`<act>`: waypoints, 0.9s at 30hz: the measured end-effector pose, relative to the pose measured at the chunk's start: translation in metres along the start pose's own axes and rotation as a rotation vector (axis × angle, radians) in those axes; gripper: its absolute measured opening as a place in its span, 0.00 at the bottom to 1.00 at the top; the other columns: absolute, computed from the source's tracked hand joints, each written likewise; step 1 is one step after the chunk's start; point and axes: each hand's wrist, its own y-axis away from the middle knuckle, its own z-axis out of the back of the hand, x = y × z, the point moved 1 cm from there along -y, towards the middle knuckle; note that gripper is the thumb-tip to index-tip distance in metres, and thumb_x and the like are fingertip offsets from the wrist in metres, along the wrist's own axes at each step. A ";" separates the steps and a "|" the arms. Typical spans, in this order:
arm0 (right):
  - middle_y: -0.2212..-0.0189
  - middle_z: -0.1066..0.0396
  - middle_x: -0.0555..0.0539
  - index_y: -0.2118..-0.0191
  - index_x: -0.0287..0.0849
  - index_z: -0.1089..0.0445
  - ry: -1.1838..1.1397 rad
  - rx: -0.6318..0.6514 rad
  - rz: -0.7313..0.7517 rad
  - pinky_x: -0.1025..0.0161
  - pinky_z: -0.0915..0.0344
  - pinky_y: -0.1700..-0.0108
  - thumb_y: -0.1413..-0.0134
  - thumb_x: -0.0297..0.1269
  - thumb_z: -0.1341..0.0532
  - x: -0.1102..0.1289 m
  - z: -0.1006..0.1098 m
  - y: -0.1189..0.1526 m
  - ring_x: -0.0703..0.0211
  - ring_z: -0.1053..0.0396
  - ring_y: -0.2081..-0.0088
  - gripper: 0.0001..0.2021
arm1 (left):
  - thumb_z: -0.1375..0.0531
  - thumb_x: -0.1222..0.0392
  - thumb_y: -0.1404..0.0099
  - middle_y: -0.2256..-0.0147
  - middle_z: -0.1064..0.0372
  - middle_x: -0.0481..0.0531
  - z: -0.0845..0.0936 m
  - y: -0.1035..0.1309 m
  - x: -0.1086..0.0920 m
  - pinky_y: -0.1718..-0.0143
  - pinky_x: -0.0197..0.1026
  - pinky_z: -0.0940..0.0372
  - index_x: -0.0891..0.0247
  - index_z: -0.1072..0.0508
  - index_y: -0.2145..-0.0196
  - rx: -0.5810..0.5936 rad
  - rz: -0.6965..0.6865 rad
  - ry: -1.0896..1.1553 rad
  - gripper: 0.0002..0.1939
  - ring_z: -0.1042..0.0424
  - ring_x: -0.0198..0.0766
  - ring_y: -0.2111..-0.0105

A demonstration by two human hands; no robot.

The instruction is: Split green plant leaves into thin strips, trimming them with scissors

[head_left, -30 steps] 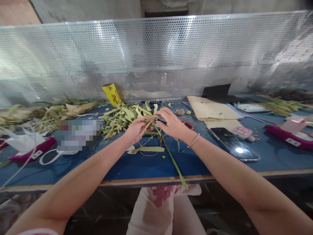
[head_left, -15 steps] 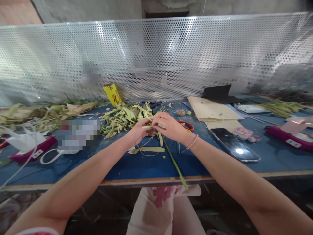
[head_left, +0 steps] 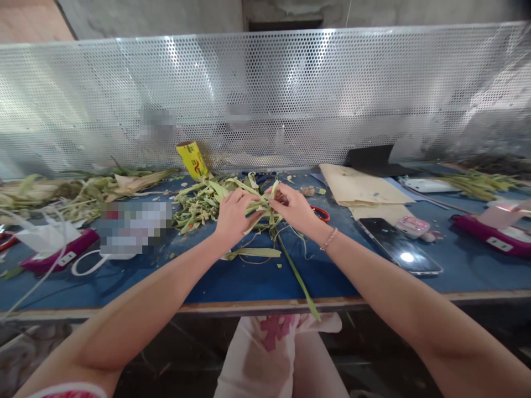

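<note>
Near the middle of the blue table, both my hands work on a small bunch of pale green leaf strips [head_left: 271, 205]. My left hand [head_left: 233, 216] is closed on the bunch from the left, fingers partly hidden by its own back. My right hand [head_left: 295, 213] pinches a strip on the other side, thumb and fingertips together. A long green leaf [head_left: 299, 281] trails below the bunch and over the table's front edge. Behind my left hand lies a heap of cut leaves and stems [head_left: 197, 207]. A loose pale strip [head_left: 260, 252] rests under my hands.
Red-handled scissors [head_left: 322, 214] lie right of my right hand. Farther right are a phone [head_left: 398, 246], a pink case [head_left: 412, 225], brown paper [head_left: 365, 188] and a purple power strip [head_left: 489, 235]. A yellow tube [head_left: 193, 160] stands behind the heap, before a perforated metal panel [head_left: 265, 99].
My hands have moved apart from being nearly together. The leaf strips between them now stick up and show more. My left hand has turned so its back faces up.
</note>
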 end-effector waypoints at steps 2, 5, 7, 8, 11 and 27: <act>0.76 0.36 0.52 0.67 0.43 0.39 -0.069 0.024 -0.021 0.62 0.34 0.70 0.52 0.32 0.46 0.000 -0.002 0.001 0.65 0.34 0.75 0.04 | 0.43 0.56 0.45 0.69 0.34 0.54 -0.004 0.003 0.001 0.60 0.47 0.46 0.60 0.28 0.65 0.041 -0.083 -0.059 0.10 0.37 0.45 0.64; 0.75 0.35 0.52 0.69 0.43 0.39 -0.199 0.040 -0.074 0.61 0.32 0.68 0.52 0.33 0.45 0.004 -0.005 0.003 0.64 0.32 0.75 0.02 | 0.46 0.62 0.43 0.73 0.34 0.52 -0.011 0.004 0.005 0.63 0.44 0.43 0.60 0.28 0.65 0.040 -0.177 -0.034 0.09 0.36 0.41 0.67; 0.76 0.34 0.52 0.70 0.43 0.39 -0.250 0.046 -0.114 0.60 0.31 0.68 0.53 0.33 0.44 0.007 -0.006 0.004 0.63 0.31 0.74 0.02 | 0.48 0.67 0.44 0.71 0.34 0.52 -0.015 0.003 0.007 0.67 0.40 0.40 0.62 0.29 0.66 0.032 -0.292 0.064 0.10 0.35 0.37 0.69; 0.77 0.34 0.52 0.71 0.43 0.39 -0.266 0.044 -0.126 0.60 0.31 0.68 0.53 0.34 0.43 0.008 -0.006 0.004 0.63 0.31 0.74 0.03 | 0.49 0.69 0.44 0.69 0.34 0.53 -0.015 0.002 0.007 0.68 0.39 0.40 0.63 0.30 0.67 -0.015 -0.317 0.096 0.10 0.35 0.36 0.69; 0.79 0.35 0.53 0.72 0.43 0.39 -0.260 0.013 -0.114 0.61 0.33 0.70 0.54 0.34 0.43 0.010 -0.004 0.004 0.64 0.32 0.76 0.03 | 0.47 0.69 0.46 0.64 0.36 0.55 -0.010 0.001 0.004 0.67 0.38 0.38 0.62 0.31 0.68 -0.071 -0.344 0.172 0.09 0.34 0.34 0.68; 0.74 0.36 0.51 0.75 0.41 0.37 -0.056 -0.048 0.096 0.67 0.39 0.71 0.58 0.32 0.40 0.008 0.001 0.002 0.66 0.37 0.72 0.04 | 0.41 0.52 0.48 0.84 0.35 0.46 -0.012 0.001 -0.009 0.83 0.33 0.41 0.65 0.36 0.72 0.363 0.643 1.232 0.13 0.35 0.30 0.86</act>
